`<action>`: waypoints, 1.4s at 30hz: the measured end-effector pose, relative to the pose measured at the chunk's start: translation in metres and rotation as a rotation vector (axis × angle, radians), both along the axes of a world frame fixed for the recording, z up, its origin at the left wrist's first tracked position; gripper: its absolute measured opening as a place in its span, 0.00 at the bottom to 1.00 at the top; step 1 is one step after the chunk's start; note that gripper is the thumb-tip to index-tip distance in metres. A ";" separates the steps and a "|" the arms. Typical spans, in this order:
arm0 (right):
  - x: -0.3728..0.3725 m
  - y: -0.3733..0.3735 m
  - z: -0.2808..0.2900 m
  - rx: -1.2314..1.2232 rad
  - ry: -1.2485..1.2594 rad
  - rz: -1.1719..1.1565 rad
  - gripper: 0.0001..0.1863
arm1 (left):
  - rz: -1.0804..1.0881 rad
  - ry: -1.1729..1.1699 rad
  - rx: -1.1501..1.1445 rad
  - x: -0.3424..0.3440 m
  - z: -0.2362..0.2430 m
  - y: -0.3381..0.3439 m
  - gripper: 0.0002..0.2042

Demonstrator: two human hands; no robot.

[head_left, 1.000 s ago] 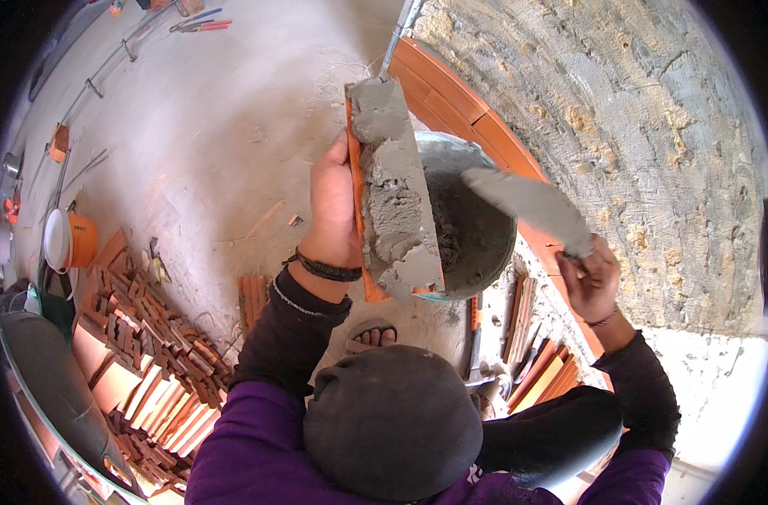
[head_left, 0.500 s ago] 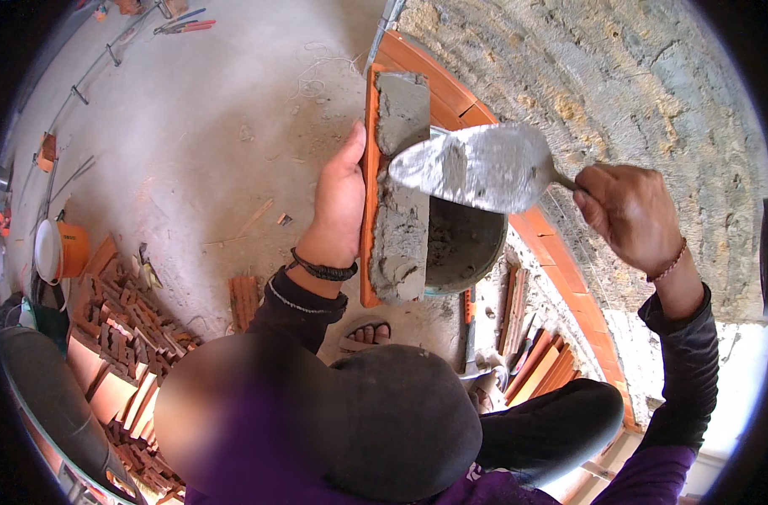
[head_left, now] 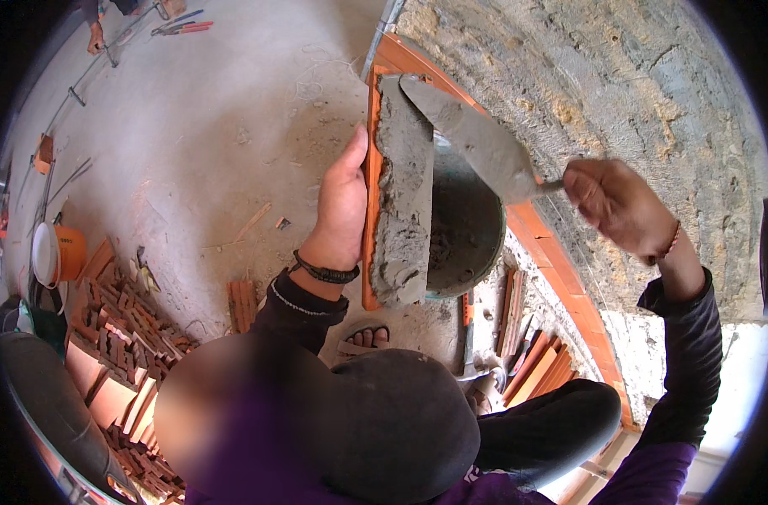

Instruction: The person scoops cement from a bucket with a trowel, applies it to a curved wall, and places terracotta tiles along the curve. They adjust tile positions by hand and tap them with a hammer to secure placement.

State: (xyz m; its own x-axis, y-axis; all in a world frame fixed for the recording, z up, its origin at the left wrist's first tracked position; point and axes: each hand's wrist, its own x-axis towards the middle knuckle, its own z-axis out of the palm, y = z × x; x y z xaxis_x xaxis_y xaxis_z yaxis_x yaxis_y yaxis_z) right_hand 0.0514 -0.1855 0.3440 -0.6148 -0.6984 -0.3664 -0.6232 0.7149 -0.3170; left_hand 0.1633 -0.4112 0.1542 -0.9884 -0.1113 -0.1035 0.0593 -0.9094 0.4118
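My left hand (head_left: 343, 202) grips an orange clay tile (head_left: 371, 252) by its left side, the thumb along the edge and the other fingers hidden beneath. A thick layer of grey mortar (head_left: 402, 227) covers most of the tile's upper face. My right hand (head_left: 617, 206) is closed on the handle of a trowel (head_left: 485, 143), its blade smeared with mortar. The blade's tip touches the mortar near the tile's far end. Under the tile and trowel stands a bucket (head_left: 476, 265) with wet mortar inside, partly hidden by both.
A curved row of orange tiles (head_left: 561, 269) runs along the foot of a rough wall (head_left: 653, 101). Stacked tiles (head_left: 119, 337) lie at lower left, beside an orange bucket (head_left: 71, 252). A hammer (head_left: 468, 337) lies near my foot. Another person's hand (head_left: 96, 39) shows at far left.
The trowel has moved toward the tile's far end and turned, its face now mortar-coated. The mortar on the tile looks more even and continuous. Another person's hand has appeared at upper left.
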 end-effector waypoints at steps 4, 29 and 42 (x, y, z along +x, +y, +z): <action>0.035 0.008 -0.004 0.061 -0.239 -0.084 0.20 | 0.049 -0.079 0.024 0.000 0.003 0.003 0.24; 0.045 0.054 -0.001 0.049 -0.220 0.158 0.17 | 0.284 -0.174 -0.169 -0.001 -0.035 -0.021 0.23; -0.014 -0.016 -0.103 0.632 0.380 0.290 0.14 | 0.064 0.087 0.046 0.021 -0.010 -0.033 0.23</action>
State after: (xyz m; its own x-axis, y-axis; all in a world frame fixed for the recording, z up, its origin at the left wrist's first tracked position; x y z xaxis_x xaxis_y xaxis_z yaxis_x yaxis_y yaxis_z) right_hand 0.0378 -0.2013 0.2415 -0.6030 -0.5792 -0.5486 -0.7961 0.4812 0.3671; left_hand 0.1845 -0.4441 0.1443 -0.9849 -0.1716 -0.0245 0.1515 -0.9205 0.3602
